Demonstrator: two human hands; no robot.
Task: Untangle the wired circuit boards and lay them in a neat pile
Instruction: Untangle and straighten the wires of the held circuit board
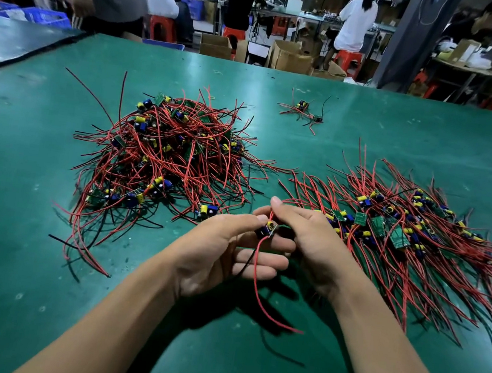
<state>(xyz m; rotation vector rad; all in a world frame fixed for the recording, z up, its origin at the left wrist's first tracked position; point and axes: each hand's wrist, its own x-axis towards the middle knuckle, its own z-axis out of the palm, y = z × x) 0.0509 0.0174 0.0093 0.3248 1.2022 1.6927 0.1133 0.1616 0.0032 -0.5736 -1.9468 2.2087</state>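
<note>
- Where the two hands meet above the green mat (pixel 30 220), one small board (pixel 266 229) is held between them, clear of both heaps.
- The left hand (pixel 223 255) lies palm up, its thumb pressed on the board from the left; its other fingers are spread loosely underneath, gripping nothing that can be seen.
- The right hand (pixel 303 241) comes in from the right, thumb and forefinger closed on the red wire (pixel 256 284) just above the board.
- That red wire hangs down from the board, crosses the left fingers and ends over the mat; a black wire (pixel 243 266) drops beside it.
- A tangled heap (pixel 167 157) of boards and red and black wires sits to the left, near the left hand.
- To the right, touching the right hand's far side, lies the sorted pile (pixel 404 232), its boards in a rough band and its wires fanned both ways.
- A small cluster (pixel 303 110) of a few wired boards lies well apart, farther back.
</note>
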